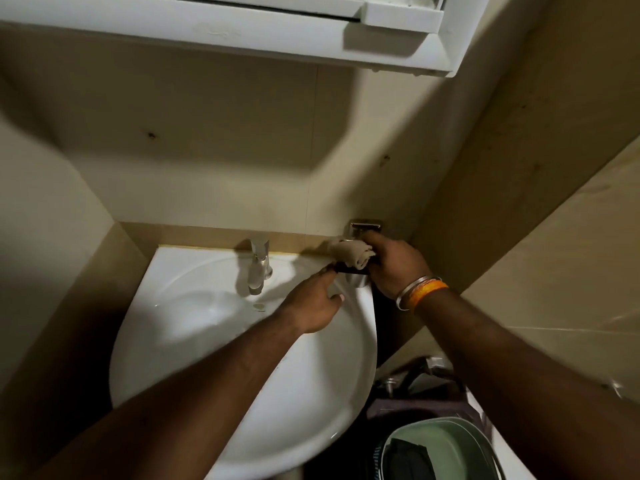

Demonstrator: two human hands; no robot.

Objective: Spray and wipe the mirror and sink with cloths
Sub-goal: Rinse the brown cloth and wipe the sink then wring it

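Sink (221, 368) fills the lower middle of the head view, a white basin set against a beige tiled wall, its rounded front toward six o'clock and its flat back edge toward twelve. Directly above, at twelve o'clock, hangs the white mirror cabinet (242, 32), of which only the underside and lower frame show, so the glass itself cannot be judged. At the back of the basin stands the chrome tap (259, 268), spout pointing down toward six o'clock. At about two o'clock from the tap, off the basin's back right corner, a small chrome holder (360, 237) is fixed to the wall. The right hand (398, 265) sits at that corner, closed around a bunched beige cloth (351, 256) and pressing it onto the holder; the wad runs roughly nine to three o'clock. The left hand (311, 303) reaches in from seven o'clock across the bowl, fingers extended and loose, grasping nothing, its fingertips just touching the dark underside of the cloth or the fitting, I cannot tell which. The bowl lies toward eight o'clock from the cloth, so the right hand, already carrying it, looks best placed for wiping the sink. No spray bottle is in view.
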